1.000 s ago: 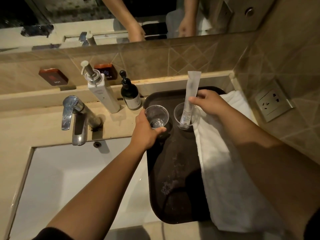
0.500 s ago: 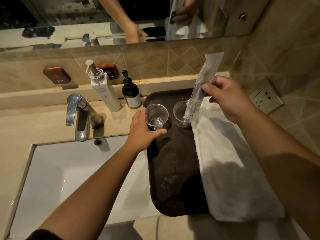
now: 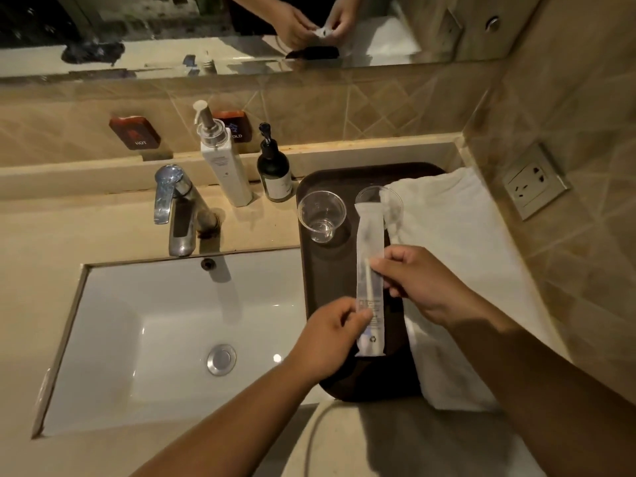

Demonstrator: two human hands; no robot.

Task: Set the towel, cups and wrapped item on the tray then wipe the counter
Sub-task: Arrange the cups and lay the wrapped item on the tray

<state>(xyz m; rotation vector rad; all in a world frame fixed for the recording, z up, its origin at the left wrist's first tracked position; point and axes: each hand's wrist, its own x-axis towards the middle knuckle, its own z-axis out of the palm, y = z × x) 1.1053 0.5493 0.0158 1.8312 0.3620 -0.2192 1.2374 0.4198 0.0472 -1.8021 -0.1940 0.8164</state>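
Observation:
A dark tray (image 3: pixel 330 270) lies on the counter right of the sink. Two clear plastic cups stand at its far end: the left cup (image 3: pixel 321 215) in full view, the right cup (image 3: pixel 389 204) partly behind the wrapper. A folded white towel (image 3: pixel 457 256) covers the tray's right side. A long wrapped item (image 3: pixel 370 249) in a translucent sleeve is held lengthwise above the tray. My right hand (image 3: pixel 420 284) pinches its middle from the right. My left hand (image 3: pixel 330 339) pinches its near end from the left.
A white sink basin (image 3: pixel 165 332) with a chrome faucet (image 3: pixel 173 208) sits at left. A white pump bottle (image 3: pixel 223 163) and a dark pump bottle (image 3: pixel 274 173) stand behind the tray's left corner. A wall socket (image 3: pixel 531 182) is at right. A mirror runs above.
My right hand pulled the wrapped item out of the right cup and brought it toward me. My left hand let go of the left cup and took the wrapper's near end.

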